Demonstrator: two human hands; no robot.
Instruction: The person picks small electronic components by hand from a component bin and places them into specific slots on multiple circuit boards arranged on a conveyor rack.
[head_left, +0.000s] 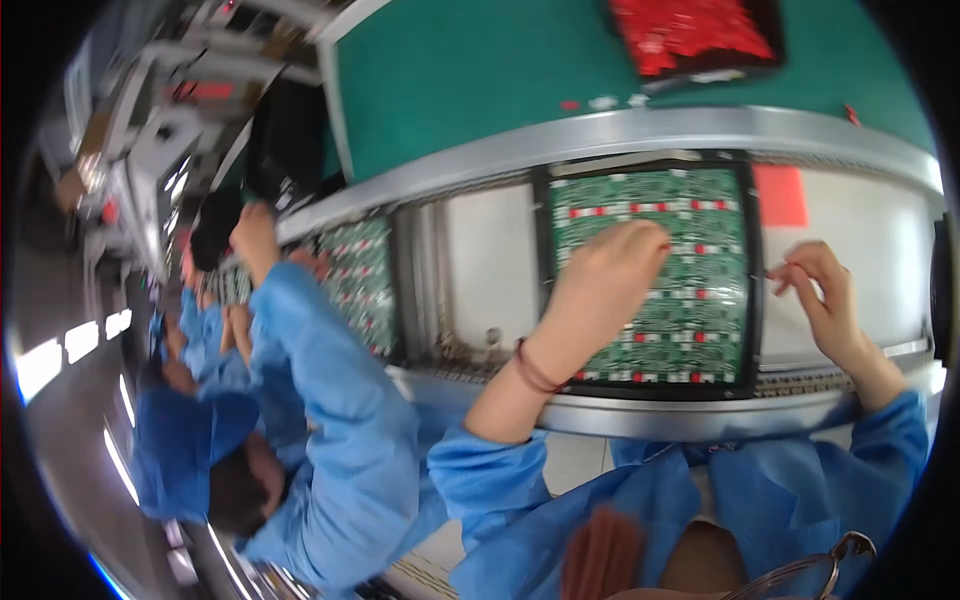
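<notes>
A green circuit board panel (655, 342) dotted with small red and white parts lies in a black frame (752, 270) before me. My left hand (612, 272) is over the panel's middle, fingers curled and closed. A speck of red shows by its fingertips, but blur hides whether it is held or lies on the board. To the right of the frame, my right hand (822, 290) is raised with thumb and forefinger pinched on a small red part (773, 276). The hand covers some of the panel's middle.
The frame sits on a conveyor with metal rails (620, 130). Beyond stands a green work surface (470, 90) bearing a bag of red parts (690, 35) and a few loose pieces. A pink-red square (780, 195) lies right of the frame. A co-worker's blue sleeve (340, 370) is close on my left.
</notes>
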